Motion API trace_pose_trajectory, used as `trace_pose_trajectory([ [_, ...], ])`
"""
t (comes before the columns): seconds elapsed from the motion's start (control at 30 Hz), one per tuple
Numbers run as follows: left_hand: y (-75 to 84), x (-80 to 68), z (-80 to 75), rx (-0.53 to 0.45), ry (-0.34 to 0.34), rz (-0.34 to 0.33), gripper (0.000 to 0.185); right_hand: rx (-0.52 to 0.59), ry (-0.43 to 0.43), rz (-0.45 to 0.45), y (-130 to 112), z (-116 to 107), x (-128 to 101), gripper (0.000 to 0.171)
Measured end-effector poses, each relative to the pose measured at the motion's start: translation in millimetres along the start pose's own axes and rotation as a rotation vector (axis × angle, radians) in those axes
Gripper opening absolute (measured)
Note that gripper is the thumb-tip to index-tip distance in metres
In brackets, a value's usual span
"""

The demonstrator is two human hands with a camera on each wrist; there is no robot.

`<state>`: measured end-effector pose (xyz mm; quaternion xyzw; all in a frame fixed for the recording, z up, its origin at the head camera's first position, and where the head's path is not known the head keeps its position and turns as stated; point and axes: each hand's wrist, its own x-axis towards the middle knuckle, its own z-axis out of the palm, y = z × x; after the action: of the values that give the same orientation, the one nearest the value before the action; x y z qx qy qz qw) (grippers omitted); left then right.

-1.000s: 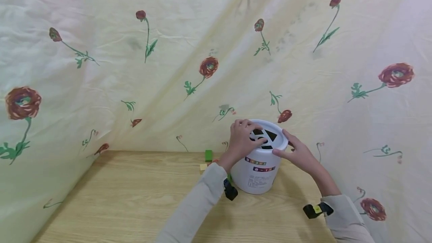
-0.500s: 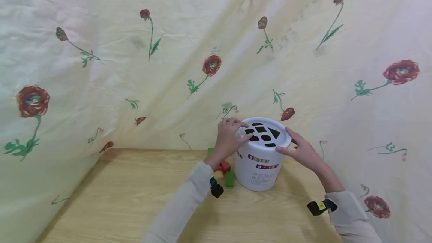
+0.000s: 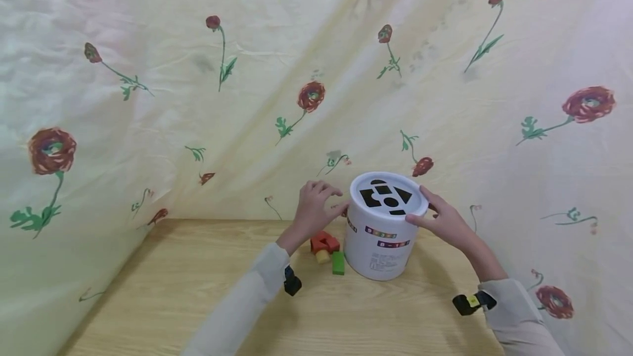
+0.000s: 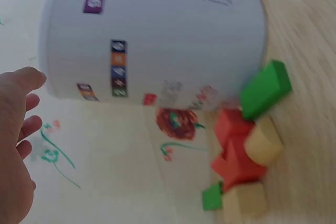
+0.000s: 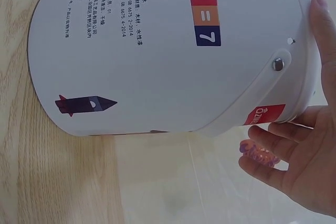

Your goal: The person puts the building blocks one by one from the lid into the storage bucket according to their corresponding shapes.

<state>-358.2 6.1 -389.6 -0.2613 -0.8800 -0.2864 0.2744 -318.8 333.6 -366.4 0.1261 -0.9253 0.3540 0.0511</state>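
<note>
Bucket, white with shape holes cut in its lid, stands upright on the wooden tabletop, close to the flowered cloth behind it. Right hand cups the bucket's right rim, thumb along the edge and fingers loosely spread. Left hand hangs just left of the bucket, fingers relaxed and holding nothing; a second ago it lay on the lid. Red, yellow and green blocks lie at the bucket's left foot.
</note>
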Motion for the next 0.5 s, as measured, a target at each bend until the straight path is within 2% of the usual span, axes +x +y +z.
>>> trace_pose_trajectory([
  [0.2,-21.1,-19.9,6.3,0.015,-0.036,-0.005,0.024,0.001,0.001,-0.005,0.7,0.3,-0.2,0.103],
  [0.5,-48.7,-55.8,17.9,0.015,-0.083,0.028,0.025,0.012,0.001,0.003,-0.1,0.7,-0.2,0.103],
])
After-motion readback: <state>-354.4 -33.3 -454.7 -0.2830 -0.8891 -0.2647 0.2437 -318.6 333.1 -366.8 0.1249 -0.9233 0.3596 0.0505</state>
